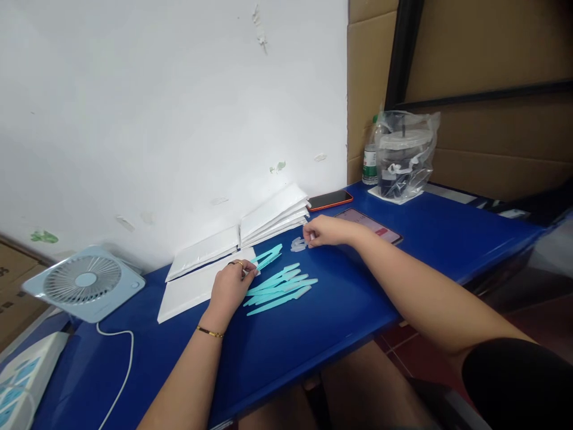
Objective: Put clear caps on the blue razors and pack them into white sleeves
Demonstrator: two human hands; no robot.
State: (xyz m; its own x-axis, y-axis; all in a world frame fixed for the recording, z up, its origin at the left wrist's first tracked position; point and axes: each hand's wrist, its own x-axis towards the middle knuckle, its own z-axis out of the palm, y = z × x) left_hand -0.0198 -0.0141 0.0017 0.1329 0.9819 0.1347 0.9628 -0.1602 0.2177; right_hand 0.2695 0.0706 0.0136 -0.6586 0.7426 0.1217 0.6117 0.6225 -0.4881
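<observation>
My left hand is closed on the near ends of several turquoise eyebrow razors, which point away to the right. Just below lie more turquoise eyebrow razors, loosely fanned on the blue table. At a small pile of clear plastic caps, my right hand has its fingers pinched together; what they hold, if anything, is too small to make out. Beside and partly under my left hand is a white padded envelope.
More white envelopes are stacked against the wall. An orange-edged phone and another phone lie behind my right hand. A bagged cup and a bottle stand at the back right. Left are a fan and a power strip.
</observation>
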